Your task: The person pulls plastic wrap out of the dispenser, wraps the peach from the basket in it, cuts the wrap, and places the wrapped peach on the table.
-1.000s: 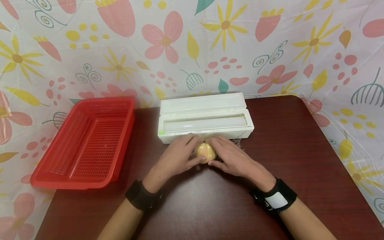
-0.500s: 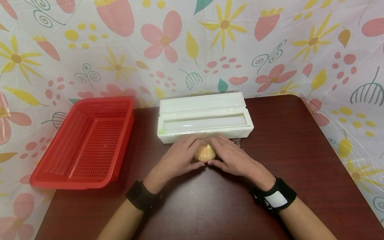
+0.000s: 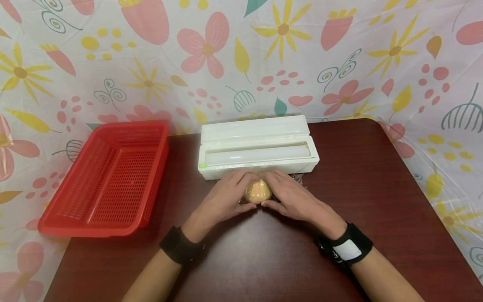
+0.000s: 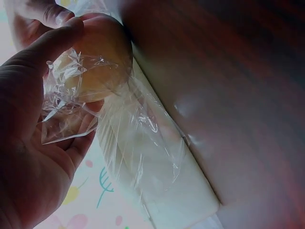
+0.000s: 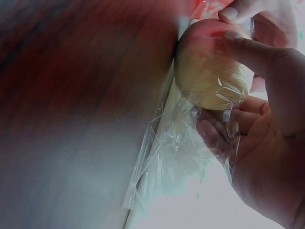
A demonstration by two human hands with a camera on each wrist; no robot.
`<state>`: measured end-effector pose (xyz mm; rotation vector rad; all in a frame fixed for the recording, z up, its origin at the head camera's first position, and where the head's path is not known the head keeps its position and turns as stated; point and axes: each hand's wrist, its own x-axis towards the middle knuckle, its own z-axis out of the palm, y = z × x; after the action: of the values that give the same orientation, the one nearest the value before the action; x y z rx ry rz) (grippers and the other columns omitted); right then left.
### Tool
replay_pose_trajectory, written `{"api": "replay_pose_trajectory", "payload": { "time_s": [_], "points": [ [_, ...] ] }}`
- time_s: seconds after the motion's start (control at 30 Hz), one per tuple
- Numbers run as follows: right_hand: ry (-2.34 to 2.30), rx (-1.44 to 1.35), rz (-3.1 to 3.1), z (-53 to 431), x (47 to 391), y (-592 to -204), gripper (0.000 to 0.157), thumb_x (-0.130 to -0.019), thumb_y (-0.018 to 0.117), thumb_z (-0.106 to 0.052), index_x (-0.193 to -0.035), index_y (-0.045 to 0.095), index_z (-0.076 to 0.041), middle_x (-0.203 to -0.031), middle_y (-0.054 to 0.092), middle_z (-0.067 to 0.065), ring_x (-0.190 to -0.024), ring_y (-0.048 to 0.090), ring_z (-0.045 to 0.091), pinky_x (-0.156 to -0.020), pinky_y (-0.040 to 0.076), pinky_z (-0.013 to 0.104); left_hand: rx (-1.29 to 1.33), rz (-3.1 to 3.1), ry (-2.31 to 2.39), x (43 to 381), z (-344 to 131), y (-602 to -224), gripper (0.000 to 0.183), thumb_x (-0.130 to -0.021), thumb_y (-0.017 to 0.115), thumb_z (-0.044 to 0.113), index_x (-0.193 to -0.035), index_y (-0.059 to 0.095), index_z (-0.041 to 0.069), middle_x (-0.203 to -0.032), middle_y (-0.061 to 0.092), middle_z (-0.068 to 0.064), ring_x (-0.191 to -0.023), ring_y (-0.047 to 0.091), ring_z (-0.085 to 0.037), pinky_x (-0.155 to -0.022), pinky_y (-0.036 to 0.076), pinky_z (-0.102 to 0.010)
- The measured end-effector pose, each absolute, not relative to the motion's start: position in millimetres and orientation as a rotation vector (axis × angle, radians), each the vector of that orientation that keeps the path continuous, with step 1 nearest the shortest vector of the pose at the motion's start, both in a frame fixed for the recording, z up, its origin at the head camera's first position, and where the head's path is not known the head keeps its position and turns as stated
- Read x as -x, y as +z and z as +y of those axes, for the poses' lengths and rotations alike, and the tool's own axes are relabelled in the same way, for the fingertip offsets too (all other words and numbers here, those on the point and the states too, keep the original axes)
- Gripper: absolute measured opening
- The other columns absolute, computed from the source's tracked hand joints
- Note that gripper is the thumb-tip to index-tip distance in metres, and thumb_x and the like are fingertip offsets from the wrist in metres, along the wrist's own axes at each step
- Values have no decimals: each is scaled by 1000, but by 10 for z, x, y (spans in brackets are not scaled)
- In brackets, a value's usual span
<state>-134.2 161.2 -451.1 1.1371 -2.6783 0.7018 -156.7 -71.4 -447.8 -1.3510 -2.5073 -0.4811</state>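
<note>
Table (image 3: 245, 260) near, sheet (image 3: 234, 54) behind its far edge. Basket (image 3: 120, 184) at far left, covering part of the table's left edge. Box (image 3: 211, 172) far centre, right of basket and well apart from it; lid (image 3: 254, 129) folded back on the far side, roll (image 3: 256, 154) lying lengthwise inside. Fruit (image 3: 258, 193) just on the near side of box, between left hand (image 3: 225, 195) and right hand (image 3: 292, 197). Film (image 4: 143, 138) around fruit, loose parts spreading left and right of it.
</note>
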Motion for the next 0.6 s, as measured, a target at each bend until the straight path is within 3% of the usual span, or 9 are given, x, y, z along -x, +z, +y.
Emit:
{"api": "replay_pose_trajectory", "payload": {
  "time_s": [0.6],
  "points": [
    [751, -1139, -2641, 1599, 1327, -4533, 62, -86, 73, -31, -136, 46, -4, -131, 49, 6, -122, 41, 15, -101, 39, 34, 1295, -2562, -598, 1573, -724, -4498, 68, -70, 83, 41, -126, 55, 15, -127, 51, 3, -108, 50, -12, -92, 45, -29]
  ]
}}
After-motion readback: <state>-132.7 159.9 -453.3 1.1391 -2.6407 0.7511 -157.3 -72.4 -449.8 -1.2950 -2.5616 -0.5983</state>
